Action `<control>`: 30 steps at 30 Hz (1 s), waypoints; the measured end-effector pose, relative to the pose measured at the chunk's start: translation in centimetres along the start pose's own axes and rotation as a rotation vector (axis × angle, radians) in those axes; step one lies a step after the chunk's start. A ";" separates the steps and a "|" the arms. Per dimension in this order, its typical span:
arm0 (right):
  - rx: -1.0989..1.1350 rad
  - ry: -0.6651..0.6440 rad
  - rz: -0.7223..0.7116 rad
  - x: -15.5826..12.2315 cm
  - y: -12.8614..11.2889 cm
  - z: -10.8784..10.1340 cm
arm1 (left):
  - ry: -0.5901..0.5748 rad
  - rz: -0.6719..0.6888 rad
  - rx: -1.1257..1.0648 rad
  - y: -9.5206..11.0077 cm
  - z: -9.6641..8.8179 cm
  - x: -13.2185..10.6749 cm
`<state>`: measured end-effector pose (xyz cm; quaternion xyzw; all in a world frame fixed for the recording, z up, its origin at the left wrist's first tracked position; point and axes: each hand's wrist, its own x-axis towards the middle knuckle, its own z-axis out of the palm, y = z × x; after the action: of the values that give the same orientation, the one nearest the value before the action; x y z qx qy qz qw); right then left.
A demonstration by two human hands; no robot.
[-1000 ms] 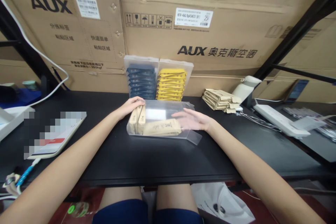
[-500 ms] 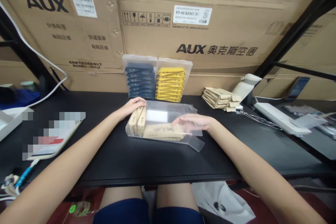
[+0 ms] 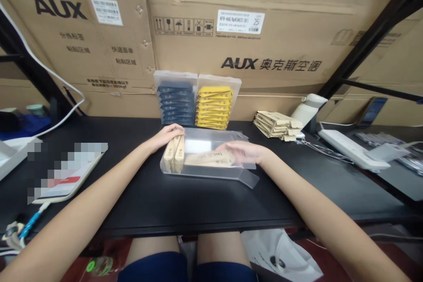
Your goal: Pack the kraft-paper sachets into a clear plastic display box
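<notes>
A clear plastic box (image 3: 201, 171) lies on the black table with its flapped end toward the right. My left hand (image 3: 168, 135) grips the box at its far left corner, thumb and fingers around the edge. Inside the box's left end, two beige packets (image 3: 174, 149) stand side by side. My right hand (image 3: 247, 152) reaches in through the flapped end, its fingers closed on another beige packet (image 3: 206, 158) that lies lengthwise in the box. The clear wall partly blurs those fingers.
Behind the box stand two clear boxes, one with blue packets (image 3: 176, 105), one with yellow packets (image 3: 214, 106). Stacked beige packets (image 3: 276, 124) and a white bottle (image 3: 308, 109) are at back right. A phone (image 3: 62, 180) lies left, a power strip (image 3: 353, 149) right.
Inside the box, the packet in my right hand has tilted and risen a little off the front lower edge. The box has shifted slightly to the right. My left hand keeps its hold.
</notes>
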<state>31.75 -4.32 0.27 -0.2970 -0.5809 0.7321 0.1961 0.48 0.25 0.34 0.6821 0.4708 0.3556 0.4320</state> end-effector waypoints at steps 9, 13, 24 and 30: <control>-0.081 -0.115 -0.099 -0.6 -0.2 -0.6 | 0.004 -0.003 0.002 0.0 0.0 -0.1; -0.140 -0.116 -0.116 -0.6 -0.3 -0.5 | 0.000 -0.013 0.007 0.1 0.0 -0.1; -0.194 -0.084 0.021 -1.0 -1.1 0.4 | -0.008 0.004 0.023 0.1 0.0 -0.1; 0.050 -0.049 0.130 -0.4 -0.8 0.7 | -0.011 0.002 0.027 0.1 0.1 -0.1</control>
<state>31.55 -4.93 1.24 -0.3109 -0.5468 0.7645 0.1412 0.57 0.08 0.41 0.6902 0.4726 0.3457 0.4252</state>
